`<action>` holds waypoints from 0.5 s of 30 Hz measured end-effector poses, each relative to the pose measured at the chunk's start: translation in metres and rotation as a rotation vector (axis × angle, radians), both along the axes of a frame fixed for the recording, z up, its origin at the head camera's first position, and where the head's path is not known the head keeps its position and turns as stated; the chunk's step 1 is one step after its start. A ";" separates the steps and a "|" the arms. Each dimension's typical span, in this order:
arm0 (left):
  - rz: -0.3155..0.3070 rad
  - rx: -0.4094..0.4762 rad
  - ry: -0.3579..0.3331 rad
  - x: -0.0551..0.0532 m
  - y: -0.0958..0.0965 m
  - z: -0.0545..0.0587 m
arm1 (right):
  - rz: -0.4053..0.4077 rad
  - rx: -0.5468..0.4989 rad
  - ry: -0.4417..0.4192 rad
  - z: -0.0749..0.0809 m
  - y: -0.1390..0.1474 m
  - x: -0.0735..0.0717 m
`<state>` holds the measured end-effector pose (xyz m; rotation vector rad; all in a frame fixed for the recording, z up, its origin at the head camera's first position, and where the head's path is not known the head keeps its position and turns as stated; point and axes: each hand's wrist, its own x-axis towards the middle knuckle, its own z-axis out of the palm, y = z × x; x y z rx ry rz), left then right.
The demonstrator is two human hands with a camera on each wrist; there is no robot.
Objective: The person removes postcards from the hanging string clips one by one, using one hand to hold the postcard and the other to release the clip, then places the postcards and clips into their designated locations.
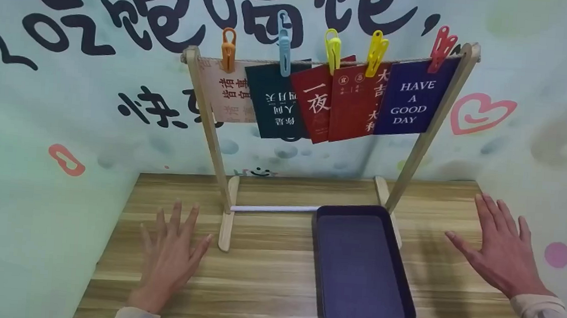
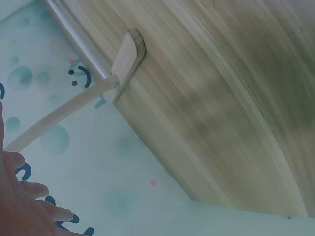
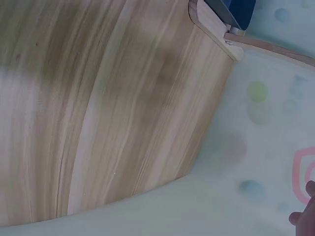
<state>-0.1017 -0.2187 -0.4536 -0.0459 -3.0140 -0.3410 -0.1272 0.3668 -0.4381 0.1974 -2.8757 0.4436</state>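
Observation:
Both hands are apart from everything in the head view, fingers spread and holding nothing. My left hand [image 1: 169, 256] is over the table's left side, beside the rack's left foot [image 1: 227, 225]. At the right edge of the table is my right hand [image 1: 504, 249], to the right of a dark tray [image 1: 363, 269] with a bare bottom. On the wooden rack [image 1: 427, 139] a string carries several cards, among them a pink card [image 1: 230, 98], a dark green card [image 1: 279, 109] and a blue card [image 1: 412, 98]. Clothespins, such as an orange clothespin [image 1: 228, 50] and a red clothespin [image 1: 441, 50], pinch them.
A white rod [image 1: 275, 209] joins the rack's feet low over the wood-grain table [image 1: 254, 286]. The tray overlaps the rod's right end and the right foot [image 1: 383, 191] in this view. Behind stands a pale printed wall [image 1: 93, 101] with large dark characters.

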 end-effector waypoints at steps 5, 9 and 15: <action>-0.017 0.002 0.023 0.001 0.009 -0.002 | -0.017 -0.017 0.034 0.006 -0.003 0.000; -0.044 0.028 0.044 0.002 0.019 -0.006 | -0.022 -0.020 0.076 0.010 -0.007 -0.002; -0.070 0.070 0.043 0.007 0.037 -0.014 | 0.007 -0.012 0.141 0.021 -0.016 -0.006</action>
